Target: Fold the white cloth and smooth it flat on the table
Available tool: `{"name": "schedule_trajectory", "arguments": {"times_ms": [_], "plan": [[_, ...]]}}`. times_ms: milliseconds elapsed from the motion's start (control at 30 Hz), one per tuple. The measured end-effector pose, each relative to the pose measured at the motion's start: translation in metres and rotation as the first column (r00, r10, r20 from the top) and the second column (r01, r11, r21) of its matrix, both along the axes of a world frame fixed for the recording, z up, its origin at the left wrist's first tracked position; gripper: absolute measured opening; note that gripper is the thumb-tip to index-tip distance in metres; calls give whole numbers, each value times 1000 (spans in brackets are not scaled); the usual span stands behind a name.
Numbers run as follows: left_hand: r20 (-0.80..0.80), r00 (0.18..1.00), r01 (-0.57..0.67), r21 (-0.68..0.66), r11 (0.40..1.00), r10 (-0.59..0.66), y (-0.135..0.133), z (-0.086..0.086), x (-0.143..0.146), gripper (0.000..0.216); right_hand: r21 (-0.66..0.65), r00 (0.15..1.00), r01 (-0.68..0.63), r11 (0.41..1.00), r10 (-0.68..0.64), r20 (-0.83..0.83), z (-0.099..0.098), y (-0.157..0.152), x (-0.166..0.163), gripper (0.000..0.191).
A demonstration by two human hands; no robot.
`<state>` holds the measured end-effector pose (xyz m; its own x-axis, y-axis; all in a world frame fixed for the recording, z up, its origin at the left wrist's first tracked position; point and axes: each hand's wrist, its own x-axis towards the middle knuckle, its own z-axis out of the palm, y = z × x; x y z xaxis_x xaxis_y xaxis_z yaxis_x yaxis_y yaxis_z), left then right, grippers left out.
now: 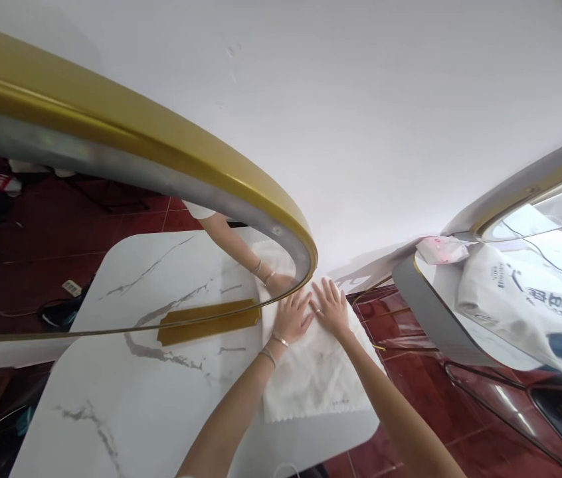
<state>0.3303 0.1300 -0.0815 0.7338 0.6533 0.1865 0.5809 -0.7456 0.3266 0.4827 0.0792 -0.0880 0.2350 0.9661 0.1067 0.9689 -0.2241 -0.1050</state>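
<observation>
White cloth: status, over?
Left hand and right hand spread flat on white cloth. Cloth on marble-patterned table. Gold mirror frame close beyond left hand.

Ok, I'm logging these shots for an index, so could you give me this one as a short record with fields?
Left hand: palm down on the white cloth, fingers spread, bracelets at the wrist
Right hand: palm down on the same cloth, beside the left
Cloth: spread on a marble-patterned table, near its right end in the picture
Mirror: gold-framed, reflecting the table and an arm
Second table: at picture right, bearing a pink-and-white packet and printed white fabric
Floor: dark red tiles
</observation>
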Motion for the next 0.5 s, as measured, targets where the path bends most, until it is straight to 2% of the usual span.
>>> {"name": "schedule_trajectory", "arguments": {"times_ms": [167, 267, 367, 500], "plan": [[-36, 999, -27, 69, 997, 29, -72, 3, -48, 57, 61, 994, -102, 993, 99, 52, -4, -101, -35, 58], [-58, 998, -27, 79, 997, 32, -96, 1, -70, 58, 62, 989, -141, 988, 138, 52, -5, -143, -50, 62], [-69, 997, -32, 88, 996, 38, -87, -1, -69, 58, 57, 987, -155, 986, 153, 42, -4, -135, -47, 61], [-89, 991, -93, 70, 993, 99, -37, -1, -42, 55, 25, 984, -179, 984, 178, 30, -1, -69, -19, 56]]}}
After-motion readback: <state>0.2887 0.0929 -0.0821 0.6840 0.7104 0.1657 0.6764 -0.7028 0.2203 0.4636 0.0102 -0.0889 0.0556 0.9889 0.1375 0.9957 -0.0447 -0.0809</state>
